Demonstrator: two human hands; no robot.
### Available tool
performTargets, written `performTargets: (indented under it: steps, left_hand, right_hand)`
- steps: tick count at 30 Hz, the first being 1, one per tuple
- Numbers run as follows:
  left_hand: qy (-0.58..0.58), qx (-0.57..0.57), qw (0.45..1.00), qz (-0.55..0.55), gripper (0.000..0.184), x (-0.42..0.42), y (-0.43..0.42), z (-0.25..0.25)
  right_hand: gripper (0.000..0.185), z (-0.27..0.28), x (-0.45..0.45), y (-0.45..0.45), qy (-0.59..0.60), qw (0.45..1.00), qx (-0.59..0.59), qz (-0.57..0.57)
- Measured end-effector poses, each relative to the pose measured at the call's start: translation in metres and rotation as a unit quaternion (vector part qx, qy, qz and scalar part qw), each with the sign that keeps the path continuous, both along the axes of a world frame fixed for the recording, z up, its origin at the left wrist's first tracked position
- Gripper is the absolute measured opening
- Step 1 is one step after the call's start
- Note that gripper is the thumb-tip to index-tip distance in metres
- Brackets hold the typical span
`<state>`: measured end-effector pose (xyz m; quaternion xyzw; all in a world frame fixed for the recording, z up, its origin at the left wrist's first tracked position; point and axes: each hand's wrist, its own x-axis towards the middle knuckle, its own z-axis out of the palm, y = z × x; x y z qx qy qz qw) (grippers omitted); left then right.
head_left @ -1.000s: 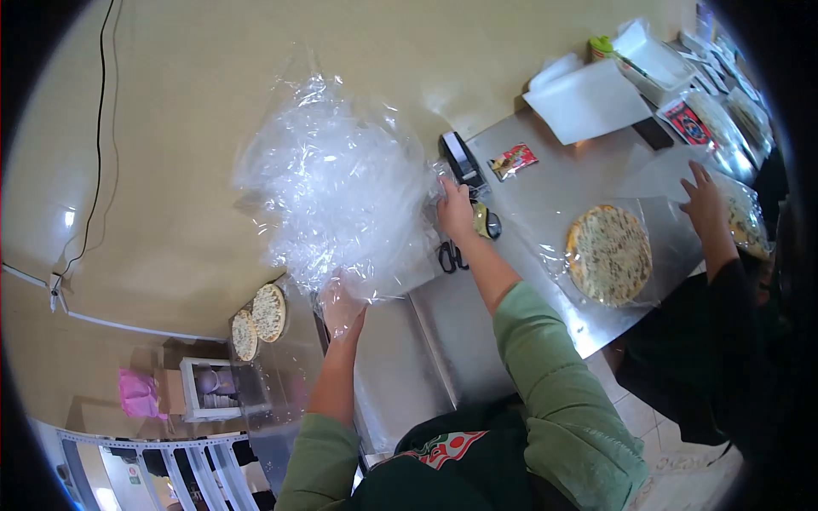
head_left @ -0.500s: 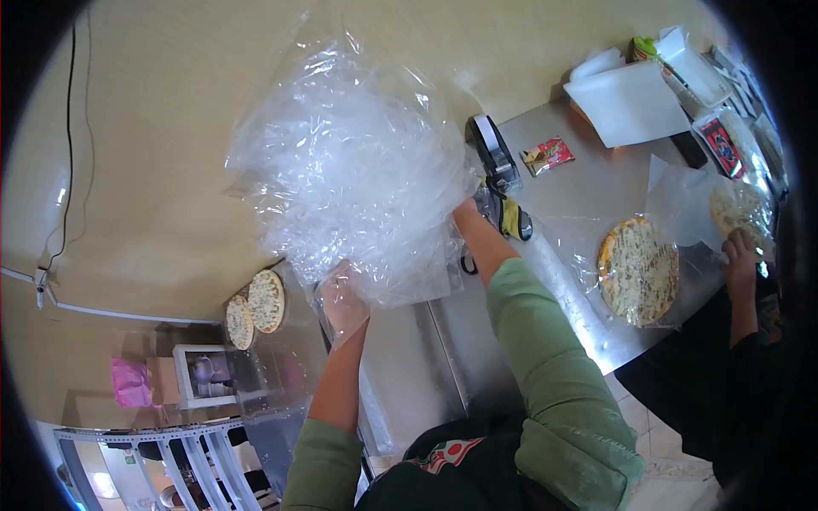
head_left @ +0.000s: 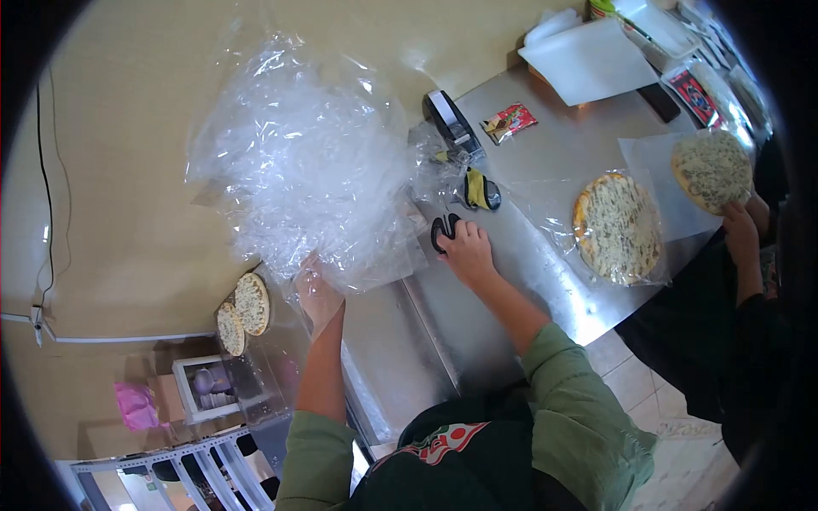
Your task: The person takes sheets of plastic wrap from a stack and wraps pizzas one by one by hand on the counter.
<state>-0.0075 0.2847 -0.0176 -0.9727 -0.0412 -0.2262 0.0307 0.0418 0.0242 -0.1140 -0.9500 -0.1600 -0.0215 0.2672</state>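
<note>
A big crumpled heap of clear plastic bags (head_left: 307,162) fills the middle left of the head view. My left hand (head_left: 320,294) is closed on its lower edge, seen through a layer of the plastic. To the right of the heap, my right hand (head_left: 469,251) has its fingers at the black handles of a pair of scissors (head_left: 444,232) on the steel table. The blades are hard to make out beside the plastic. Just beyond that hand lies a yellow and black roll-shaped item (head_left: 481,189), partly under clear film.
A tape dispenser (head_left: 454,123) and a red packet (head_left: 509,123) lie at the back. A pizza in clear plastic (head_left: 617,228) is on the steel table (head_left: 545,196). At right, another person's hand (head_left: 741,228) holds a second pizza (head_left: 711,172). Two small pizzas (head_left: 251,304) sit at left.
My right hand has come out from beside the plastic heap toward me and is now at the scissors. The other person's pizza has come further into view. My left hand keeps its hold.
</note>
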Motion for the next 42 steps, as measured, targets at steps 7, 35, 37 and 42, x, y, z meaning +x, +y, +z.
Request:
performTargets:
  steps: [7, 35, 37, 42]
  left_hand:
    - [0.002, -0.002, 1.000, 0.019, 0.029, 0.003, 0.002, 0.000]
    - [0.030, -0.071, 0.996, -0.043, 0.083, -0.105, -0.049, 0.045]
    - [0.041, -0.101, 0.991, -0.077, 0.079, -0.137, -0.027, 0.024]
    - [-0.091, -0.195, 0.972, -0.091, 0.065, -0.149, -0.032, 0.035]
  right_hand:
    - [0.020, 0.028, -0.078, -0.081, 0.187, 0.965, 0.184, 0.000]
    - [0.037, -0.009, 0.068, 0.024, -0.009, 0.992, 0.123, -0.006]
    - [0.040, 0.013, 0.062, 0.003, -0.124, 0.977, 0.175, -0.008]
    - [0.034, 0.109, 0.033, -0.033, -0.177, 0.894, 0.404, -0.078]
